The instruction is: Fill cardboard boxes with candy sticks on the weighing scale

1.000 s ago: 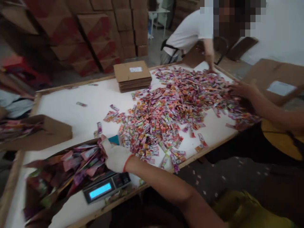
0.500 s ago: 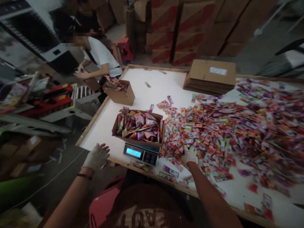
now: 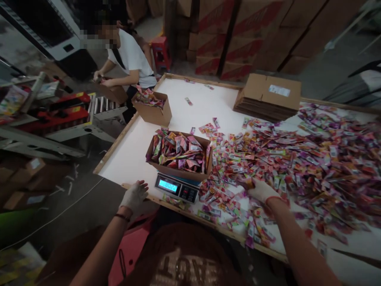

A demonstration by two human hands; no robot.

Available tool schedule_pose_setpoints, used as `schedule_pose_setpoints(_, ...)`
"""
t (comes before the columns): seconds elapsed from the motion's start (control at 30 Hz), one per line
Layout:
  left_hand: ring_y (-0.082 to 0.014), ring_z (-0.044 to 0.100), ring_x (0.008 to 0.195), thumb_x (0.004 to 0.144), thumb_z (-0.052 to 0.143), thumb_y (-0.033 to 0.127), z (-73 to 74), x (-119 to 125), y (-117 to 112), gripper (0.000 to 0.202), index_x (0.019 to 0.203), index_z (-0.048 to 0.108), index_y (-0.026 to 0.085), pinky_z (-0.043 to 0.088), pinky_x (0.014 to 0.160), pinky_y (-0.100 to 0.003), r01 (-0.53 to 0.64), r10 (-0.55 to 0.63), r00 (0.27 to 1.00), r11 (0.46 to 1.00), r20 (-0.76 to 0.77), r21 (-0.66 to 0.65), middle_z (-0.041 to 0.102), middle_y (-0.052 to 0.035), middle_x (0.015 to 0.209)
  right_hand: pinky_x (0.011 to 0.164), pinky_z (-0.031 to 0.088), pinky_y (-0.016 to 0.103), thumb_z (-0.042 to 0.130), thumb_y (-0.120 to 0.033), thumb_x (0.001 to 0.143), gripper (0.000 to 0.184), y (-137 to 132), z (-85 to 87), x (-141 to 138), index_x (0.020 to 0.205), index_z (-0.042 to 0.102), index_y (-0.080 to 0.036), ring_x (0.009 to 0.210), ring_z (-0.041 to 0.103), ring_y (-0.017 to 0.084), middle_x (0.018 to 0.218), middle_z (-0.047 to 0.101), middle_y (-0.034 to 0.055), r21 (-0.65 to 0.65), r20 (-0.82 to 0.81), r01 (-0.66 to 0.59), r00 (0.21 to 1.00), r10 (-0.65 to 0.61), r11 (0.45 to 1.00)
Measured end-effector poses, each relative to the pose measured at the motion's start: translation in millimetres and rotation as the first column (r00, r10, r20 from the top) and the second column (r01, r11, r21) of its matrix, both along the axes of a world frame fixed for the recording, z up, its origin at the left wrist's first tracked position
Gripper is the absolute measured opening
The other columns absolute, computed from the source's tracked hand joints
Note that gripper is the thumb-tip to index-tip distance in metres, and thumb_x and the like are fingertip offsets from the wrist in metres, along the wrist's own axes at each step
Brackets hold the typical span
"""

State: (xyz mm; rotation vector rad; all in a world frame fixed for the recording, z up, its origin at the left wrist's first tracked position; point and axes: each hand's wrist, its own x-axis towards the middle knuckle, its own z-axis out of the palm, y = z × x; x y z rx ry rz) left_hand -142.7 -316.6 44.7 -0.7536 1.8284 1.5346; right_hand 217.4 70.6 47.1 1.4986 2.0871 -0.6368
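Observation:
My left hand point(image 3: 135, 196), in a white fabric glove, hovers by the table's front edge, left of the digital scale point(image 3: 177, 188). Its fingers are stretched out and nothing is in them. On the scale stands an open cardboard box point(image 3: 178, 169) filled with colourful snack packets point(image 3: 178, 149); the display is lit blue. My right hand point(image 3: 263, 191), gloved too, is at the near side of the heap of loose packets point(image 3: 285, 151). Its fingers are curled at an orange-brown snack packet point(image 3: 247, 183), with part of the grip hidden.
A second filled box point(image 3: 156, 113) stands at the table's left edge, beside a seated person point(image 3: 133, 59) handling another carton. Flattened cartons point(image 3: 268, 97) are stacked at the back. A roller conveyor point(image 3: 99, 109) lies left, and a pink stool point(image 3: 129, 250) is below me.
My right hand has moved right across the near side of the heap, shifting some packets toward the front edge. My left hand has drifted slightly right, still open. The view has shifted a little.

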Motion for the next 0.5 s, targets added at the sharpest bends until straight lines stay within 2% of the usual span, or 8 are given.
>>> schedule_pose_setpoints(0.1, -0.0199, 0.067, 0.092, 0.101, 0.056, 0.028, 5.1, -17, 15, 0.013, 0.095, 0.067, 0.021, 0.053, 0.085, -0.033, -0.041, 0.040, 0.993, 0.999, -0.112, -0.003, 0.069, -0.0070, 0.099, 0.092, 0.057, 0.039, 0.074, -0.027, 0.084, 0.060, -9, 51.5, -29, 0.144, 0.072, -0.016, 0.105, 0.074, 0.030, 0.129, 0.071, 0.0198, 0.113, -0.279, -0.091, 0.953, 0.120, 0.989)
schedule_pose_setpoints(0.13, -0.0187, 0.067, 0.096, 0.100, 0.058, 0.030, 8.9, -24, 22, 0.012, 0.098, 0.067, 0.022, 0.053, 0.088, -0.032, -0.049, 0.052, 0.983, 0.999, -0.178, 0.022, 0.070, -0.0060, 0.104, 0.092, 0.059, 0.039, 0.070, -0.030, 0.089, 0.063, -17, 71.4, -48, 0.151, 0.067, -0.016, 0.103, 0.074, 0.029, 0.126, 0.072, 0.0181, 0.135, -0.438, -0.132, 0.881, 0.178, 0.982)
schedule_pose_setpoints(0.2, -0.0178, 0.067, 0.101, 0.095, 0.063, 0.035, 19.1, -36, 36, 0.016, 0.103, 0.069, 0.023, 0.053, 0.094, -0.032, -0.039, 0.070, 0.943, 0.994, -0.326, 0.102, 0.071, -0.0051, 0.114, 0.090, 0.061, 0.038, 0.059, -0.032, 0.100, 0.059, -39, 108.2, -97, 0.157, 0.061, -0.019, 0.097, 0.074, 0.026, 0.115, 0.074, 0.0117, 0.141, -0.691, -0.248, 0.668, 0.274, 0.959)
schedule_pose_setpoints(0.27, -0.0196, 0.067, 0.103, 0.089, 0.067, 0.041, 30.3, -43, 49, 0.024, 0.104, 0.071, 0.023, 0.053, 0.097, -0.036, 0.000, 0.082, 0.899, 0.982, -0.431, 0.187, 0.072, -0.0065, 0.118, 0.100, 0.060, 0.038, 0.060, -0.026, 0.099, 0.054, -66, 133.3, -154, 0.152, 0.067, -0.025, 0.107, 0.074, 0.025, 0.127, 0.073, 0.0099, 0.223, -0.730, -0.408, 0.532, 0.429, 0.885)
schedule_pose_setpoints(0.3, -0.0208, 0.067, 0.103, 0.086, 0.069, 0.043, 34.8, -44, 55, 0.028, 0.104, 0.072, 0.023, 0.054, 0.097, -0.038, 0.021, 0.084, 0.885, 0.976, -0.457, 0.219, 0.073, -0.0076, 0.119, 0.105, 0.059, 0.038, 0.065, -0.024, 0.095, 0.061, -78, 140.0, -182, 0.156, 0.065, -0.029, 0.117, 0.073, 0.025, 0.142, 0.069, 0.0097, 0.244, -0.684, -0.474, 0.534, 0.496, 0.846)
schedule_pose_setpoints(0.37, -0.0226, 0.068, 0.104, 0.082, 0.072, 0.047, 39.4, -42, 59, 0.033, 0.104, 0.072, 0.022, 0.054, 0.098, -0.040, 0.053, 0.074, 0.882, 0.965, -0.465, 0.255, 0.073, -0.0091, 0.120, 0.107, 0.058, 0.039, 0.073, -0.020, 0.089, 0.072, -96, 142.6, -229, 0.159, 0.064, -0.034, 0.126, 0.073, 0.029, 0.157, 0.062, 0.0106, 0.204, -0.511, -0.572, 0.631, 0.585, 0.795)
schedule_pose_setpoints(0.43, -0.0237, 0.069, 0.106, 0.080, 0.074, 0.047, 36.3, -36, 55, 0.035, 0.103, 0.073, 0.021, 0.054, 0.099, -0.042, 0.070, 0.058, 0.891, 0.962, -0.450, 0.263, 0.073, -0.0103, 0.122, 0.107, 0.058, 0.040, 0.070, -0.015, 0.089, 0.066, -102, 136.8, -257, 0.153, 0.070, -0.031, 0.129, 0.073, 0.031, 0.153, 0.066, 0.0126, 0.141, -0.365, -0.614, 0.697, 0.617, 0.777)
schedule_pose_setpoints(0.5, -0.0242, 0.069, 0.107, 0.080, 0.074, 0.045, 26.7, -29, 42, 0.032, 0.102, 0.073, 0.021, 0.055, 0.099, -0.042, 0.056, 0.053, 0.906, 0.968, -0.419, 0.245, 0.073, -0.0111, 0.123, 0.110, 0.056, 0.037, 0.061, -0.010, 0.092, 0.052, -98, 131.0, -262, 0.138, 0.079, -0.026, 0.128, 0.073, 0.028, 0.138, 0.075, 0.0121, 0.156, -0.381, -0.600, 0.696, 0.609, 0.784)
